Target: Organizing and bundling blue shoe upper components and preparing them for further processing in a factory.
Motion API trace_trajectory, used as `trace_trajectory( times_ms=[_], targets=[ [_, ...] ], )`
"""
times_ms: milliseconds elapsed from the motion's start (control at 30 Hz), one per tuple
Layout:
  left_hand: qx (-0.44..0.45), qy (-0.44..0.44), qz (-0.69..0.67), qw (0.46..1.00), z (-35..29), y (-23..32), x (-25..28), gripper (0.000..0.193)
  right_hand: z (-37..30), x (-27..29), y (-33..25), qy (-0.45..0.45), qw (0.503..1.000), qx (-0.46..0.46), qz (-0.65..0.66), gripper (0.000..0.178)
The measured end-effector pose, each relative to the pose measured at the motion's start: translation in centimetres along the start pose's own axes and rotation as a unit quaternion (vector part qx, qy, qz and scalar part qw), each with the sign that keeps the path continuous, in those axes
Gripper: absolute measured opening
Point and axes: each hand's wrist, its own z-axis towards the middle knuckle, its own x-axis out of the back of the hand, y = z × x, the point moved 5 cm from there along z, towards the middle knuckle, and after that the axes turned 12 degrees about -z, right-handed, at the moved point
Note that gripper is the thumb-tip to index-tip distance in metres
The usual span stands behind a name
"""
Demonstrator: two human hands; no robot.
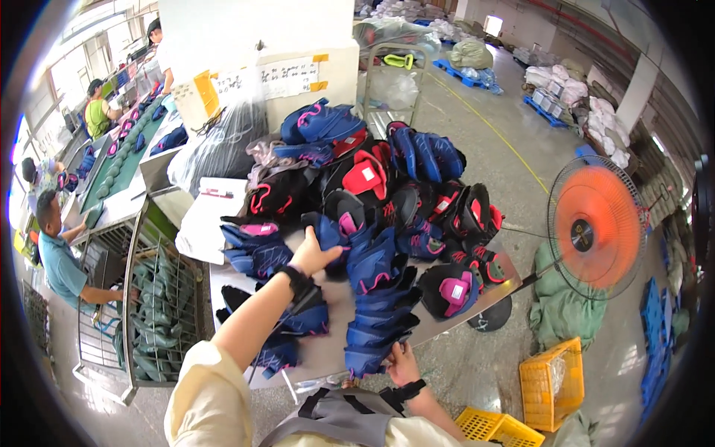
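A long nested row of blue shoe uppers (381, 320) runs toward me along the metal table (337, 309). At its near end my right hand (404, 365) pinches the edge of the last uppers. My left hand (316, 255) stretches farther out, its thumb and fingers around a blue shoe upper (325, 226) with pink lining; its fingertips are partly hidden. Left of that arm lie more blue uppers (257, 249), nested in short rows. Black and red uppers (365, 175) with white labels are heaped at the back. One blue upper with a pink tongue (454, 290) sits at the right.
An orange-bladed fan (592, 231) stands right of the table. Yellow crates (553, 384) and a green sack (566, 298) are on the floor there. At the left, a person in a teal shirt (63, 257) reaches into a wire cart (138, 320). White boxes (309, 100) rise behind the heap.
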Motion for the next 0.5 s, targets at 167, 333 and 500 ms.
trace_trajectory(
  times_ms=[167, 333, 500],
  targets=[
    [-0.096, -0.01, 0.147, 0.984, 6.3, 3.7, -4.5, 0.058, -0.3, -1.0, -2.8, 0.078, 0.991, 0.036, -0.099, 0.081],
    [0.05, -0.129, 0.301, 0.943, 5.4, 3.0, -11.0, 0.079, 0.8, -0.6, -3.5, 0.099, 0.994, -0.02, -0.033, 0.09],
    [0.029, -0.078, 0.253, 0.964, 4.4, 2.9, -11.0, 0.054, 1.8, -0.5, -3.6, 0.086, 0.995, 0.026, -0.049, 0.09]
  ],
)
